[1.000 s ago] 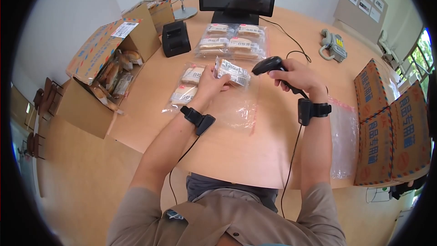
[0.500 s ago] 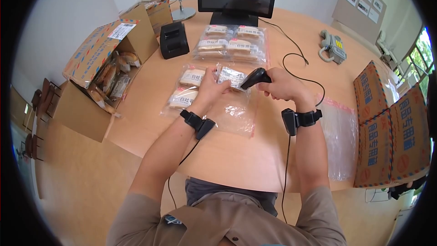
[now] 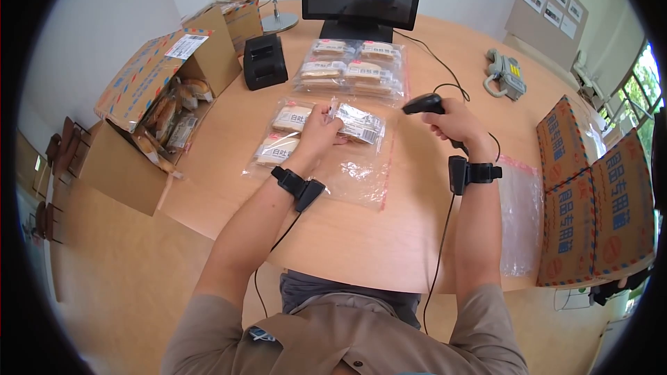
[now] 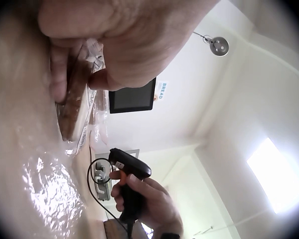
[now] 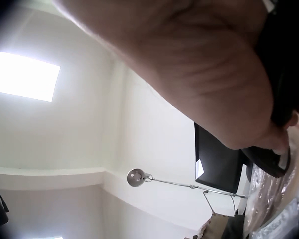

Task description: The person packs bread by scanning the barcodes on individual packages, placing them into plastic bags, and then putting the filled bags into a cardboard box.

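The fingers of my left hand (image 3: 322, 133) pinch the left end of a clear-wrapped, white-labelled bread pack (image 3: 364, 125) over the pale wooden worktop (image 3: 389, 253), its long axis running rightward. My right hand (image 3: 457, 125) grips a black pistol-shaped scanner (image 3: 425, 103), apart from the pack's right end, nose facing left.

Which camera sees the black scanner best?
Left wrist: the scanner shows side-on, body and handle. The head view shows it smaller, handle mostly covered; the right wrist view, only dark parts past the right hand.
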Available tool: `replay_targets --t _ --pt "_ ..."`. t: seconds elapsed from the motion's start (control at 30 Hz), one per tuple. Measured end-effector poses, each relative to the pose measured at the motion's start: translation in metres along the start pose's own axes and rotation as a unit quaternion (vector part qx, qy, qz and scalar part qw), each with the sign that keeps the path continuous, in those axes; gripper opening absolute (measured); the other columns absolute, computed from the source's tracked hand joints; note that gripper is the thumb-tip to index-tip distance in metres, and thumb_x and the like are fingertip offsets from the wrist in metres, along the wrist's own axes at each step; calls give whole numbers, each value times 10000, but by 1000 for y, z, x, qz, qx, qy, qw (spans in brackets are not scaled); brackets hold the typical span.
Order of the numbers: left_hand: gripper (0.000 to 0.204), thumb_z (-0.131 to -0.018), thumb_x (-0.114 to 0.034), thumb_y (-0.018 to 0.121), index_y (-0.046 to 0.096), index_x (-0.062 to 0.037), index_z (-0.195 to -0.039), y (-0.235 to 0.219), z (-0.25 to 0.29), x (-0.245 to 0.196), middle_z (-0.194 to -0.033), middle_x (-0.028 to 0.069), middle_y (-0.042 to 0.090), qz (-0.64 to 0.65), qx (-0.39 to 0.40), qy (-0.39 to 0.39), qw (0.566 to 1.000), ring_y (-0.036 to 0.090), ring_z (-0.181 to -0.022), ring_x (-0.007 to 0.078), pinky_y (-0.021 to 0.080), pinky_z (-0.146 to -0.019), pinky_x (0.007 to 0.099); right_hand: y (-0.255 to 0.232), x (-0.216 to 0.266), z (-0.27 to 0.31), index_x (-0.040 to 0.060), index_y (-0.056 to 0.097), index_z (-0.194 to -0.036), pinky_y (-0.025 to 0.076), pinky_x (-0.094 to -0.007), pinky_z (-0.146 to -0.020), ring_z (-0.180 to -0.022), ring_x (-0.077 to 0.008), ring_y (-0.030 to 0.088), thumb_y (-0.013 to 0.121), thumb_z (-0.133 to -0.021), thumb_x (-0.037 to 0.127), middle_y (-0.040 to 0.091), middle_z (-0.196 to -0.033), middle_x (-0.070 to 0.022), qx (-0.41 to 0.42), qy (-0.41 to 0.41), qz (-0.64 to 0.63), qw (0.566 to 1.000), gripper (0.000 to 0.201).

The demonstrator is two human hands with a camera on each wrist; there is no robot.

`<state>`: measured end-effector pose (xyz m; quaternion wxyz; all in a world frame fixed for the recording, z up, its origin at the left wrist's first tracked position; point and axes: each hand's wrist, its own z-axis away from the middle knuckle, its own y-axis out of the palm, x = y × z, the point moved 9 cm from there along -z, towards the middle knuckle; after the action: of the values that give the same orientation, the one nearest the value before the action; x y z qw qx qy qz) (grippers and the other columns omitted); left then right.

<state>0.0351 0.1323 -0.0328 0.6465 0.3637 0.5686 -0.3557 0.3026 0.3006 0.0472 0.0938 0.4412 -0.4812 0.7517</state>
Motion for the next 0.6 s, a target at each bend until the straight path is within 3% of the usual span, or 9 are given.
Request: replay_targets --t 0.1,0.2,0.23,0.43,0.47,0.53,0.57,0.6 --pt "407 -1041 -49 607 471 34 -1416 0 4 -7 -1257 172 687 8 10 -10 1000 764 -1042 242 695 -835 332 -28 -38 -11 -19 778 -902 507 -366 -569 -629 -180 661 817 -897 267 692 -706 -80 -74 39 78 993 289" --pt "394 -1033 -38 584 477 27 -1407 2 9 -14 -1258 169 689 54 17 -6 998 758 -1069 246 694 -881 370 -34 -72 -26 -34 777 -911 517 -391 -589 -631 -209 662 836 -873 275 698 -715 -96 -83 61 118 988 317" --pt "394 -1033 -38 584 477 27 -1407 1 11 -18 -1258 169 689 53 17 -6 998 758 -1069 246 694 -881 370 -34 -78 -27 -37 788 -950 552 -416 -662 -709 -259 712 854 -843 288 740 -772 -128 -68 81 104 989 348" --pt "390 -1008 -36 532 514 23 -1393 10 10 -28 -1268 154 696 150 86 -9 985 738 -1130 263 661 -952 409 -39 -70 -18 -42 802 -985 589 -434 -832 -932 -332 778 861 -826 293 801 -925 -185 -110 59 132 983 375" --pt "382 -1021 -72 508 527 29 -1389 10 10 -22 -1203 132 696 193 82 -32 977 721 -1056 235 644 -891 370 -42 -63 -12 -42 802 -985 589 -434 -832 -932 -332 778 861 -826 293 801 -925 -185 -111 58 130 984 375" --pt "382 -1034 -108 484 540 34 -1385 5 7 -12 -1139 110 695 234 78 -54 968 705 -983 208 626 -831 330 -62 -31 4 -24 798 -1089 605 -416 -851 -949 -338 777 871 -815 314 803 -989 -200 -196 13 266 944 441" --pt "384 -1061 -161 465 544 44 -1375 17 7 -7 -1039 80 650 317 162 -93 930 639 -866 170 564 -729 290 -63 -21 8 -24 798 -1089 605 -416 -851 -949 -338 777 871 -815 314 803 -989 -200 -197 12 264 944 441" --pt "400 -1087 -214 446 548 55 -1365 29 11 -5 -939 49 605 394 244 -130 876 573 -749 132 502 -628 249 -69 1 14 -18 781 -1152 610 -415 -861 -966 -329 778 874 -833 329 802 -1029 -202 -241 -50 224 943 481"
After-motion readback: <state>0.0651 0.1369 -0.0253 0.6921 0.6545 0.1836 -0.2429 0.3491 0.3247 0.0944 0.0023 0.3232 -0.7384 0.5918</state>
